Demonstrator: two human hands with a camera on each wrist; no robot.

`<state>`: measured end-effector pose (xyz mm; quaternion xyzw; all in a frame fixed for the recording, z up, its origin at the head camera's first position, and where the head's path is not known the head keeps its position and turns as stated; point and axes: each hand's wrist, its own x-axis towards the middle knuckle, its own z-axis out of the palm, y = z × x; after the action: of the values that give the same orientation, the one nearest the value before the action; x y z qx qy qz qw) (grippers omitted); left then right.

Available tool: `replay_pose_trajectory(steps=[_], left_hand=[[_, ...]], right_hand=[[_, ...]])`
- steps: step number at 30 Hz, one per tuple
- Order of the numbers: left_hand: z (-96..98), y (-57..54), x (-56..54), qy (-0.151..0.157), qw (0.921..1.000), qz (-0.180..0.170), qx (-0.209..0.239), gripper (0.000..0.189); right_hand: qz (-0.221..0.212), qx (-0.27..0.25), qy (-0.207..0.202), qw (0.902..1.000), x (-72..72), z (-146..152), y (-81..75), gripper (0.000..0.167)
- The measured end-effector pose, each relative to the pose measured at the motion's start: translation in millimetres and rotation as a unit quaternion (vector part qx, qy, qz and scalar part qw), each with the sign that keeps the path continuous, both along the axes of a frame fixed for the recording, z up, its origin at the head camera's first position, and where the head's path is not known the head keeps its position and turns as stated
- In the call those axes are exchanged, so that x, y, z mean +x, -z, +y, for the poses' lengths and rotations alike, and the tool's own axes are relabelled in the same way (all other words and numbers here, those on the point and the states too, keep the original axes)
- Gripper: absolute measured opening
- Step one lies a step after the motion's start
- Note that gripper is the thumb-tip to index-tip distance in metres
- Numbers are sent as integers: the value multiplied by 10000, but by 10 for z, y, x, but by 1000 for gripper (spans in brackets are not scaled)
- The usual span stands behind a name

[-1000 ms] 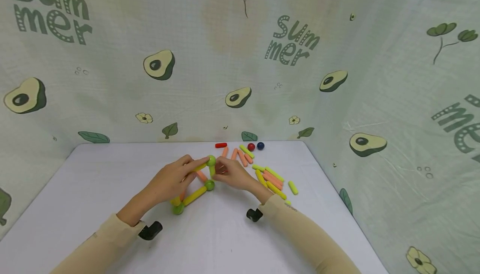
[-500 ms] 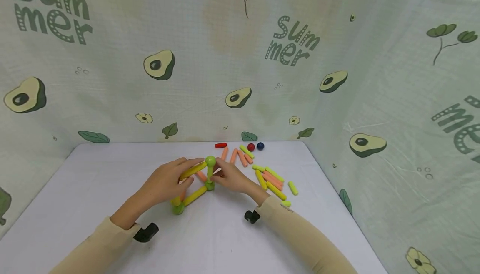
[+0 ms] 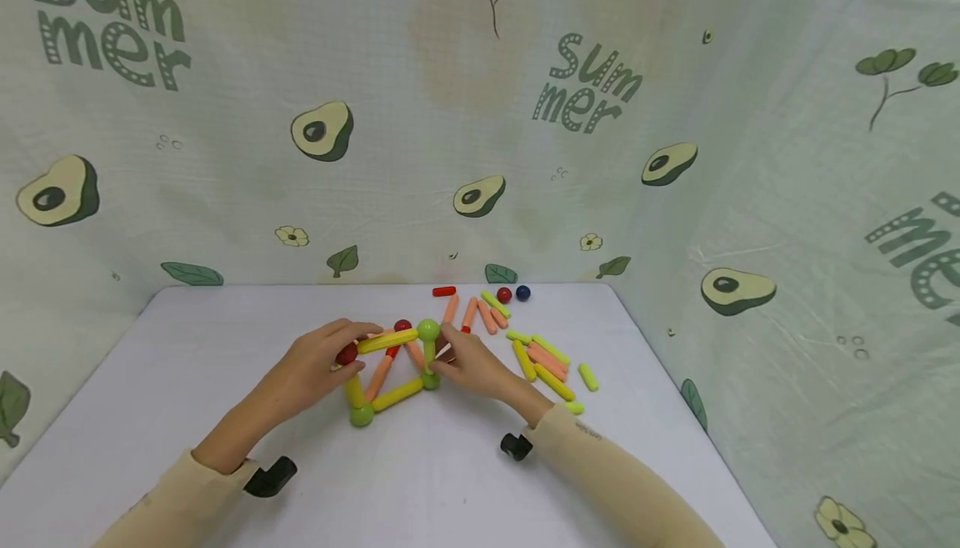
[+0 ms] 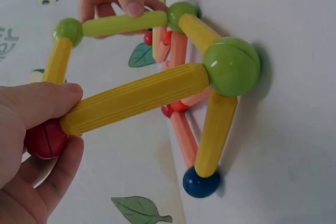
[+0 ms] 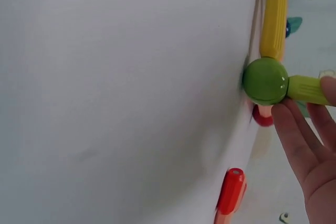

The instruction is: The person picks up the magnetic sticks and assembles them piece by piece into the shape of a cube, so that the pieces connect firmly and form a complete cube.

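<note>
A frame of magnetic rods and balls stands on the white table [image 3: 465, 481]. My left hand [image 3: 303, 373] pinches a red ball [image 4: 48, 139] at its upper left corner between thumb and fingers. From that ball a yellow rod [image 4: 139, 98] drops to a green ball [image 4: 231, 67] on the table. Another yellow rod [image 3: 387, 340] runs across the top to a second green ball [image 3: 428, 329]. My right hand [image 3: 480, 364] pinches the upright light green rod [image 4: 126, 23] beneath it. A lower yellow rod [image 3: 397, 394] joins the two bottom green balls. Orange rods and a blue ball [image 4: 201, 183] lie behind.
Loose yellow, lime and orange rods [image 3: 547, 360] lie right of my right hand. More orange rods [image 3: 486, 316] are scattered behind it. At the back edge are a red rod [image 3: 444, 291], a red ball [image 3: 504, 294] and a dark blue ball [image 3: 522, 293]. A printed cloth hangs behind.
My left hand has slid left from the top green ball, along the yellow rod, to the red ball at the left corner. My right hand stays at the light green rod.
</note>
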<state>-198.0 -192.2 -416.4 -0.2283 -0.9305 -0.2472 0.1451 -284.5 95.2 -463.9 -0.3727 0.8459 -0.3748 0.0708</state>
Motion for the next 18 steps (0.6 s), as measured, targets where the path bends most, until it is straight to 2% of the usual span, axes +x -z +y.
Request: replay_pose_trajectory(steps=[8,13,18], left_hand=[[-29,52,-54,64,9991,409,25,59],[-33,96,-38,137,9983,565,22,56],[-45,129,-24,235,9976,649,48,57]], right_hand=[[137,-46,162,9998,130,17,11,30],[101,-36,301,9995,150,54,29,31],[-1,18,222,9998,142,124,6,30]])
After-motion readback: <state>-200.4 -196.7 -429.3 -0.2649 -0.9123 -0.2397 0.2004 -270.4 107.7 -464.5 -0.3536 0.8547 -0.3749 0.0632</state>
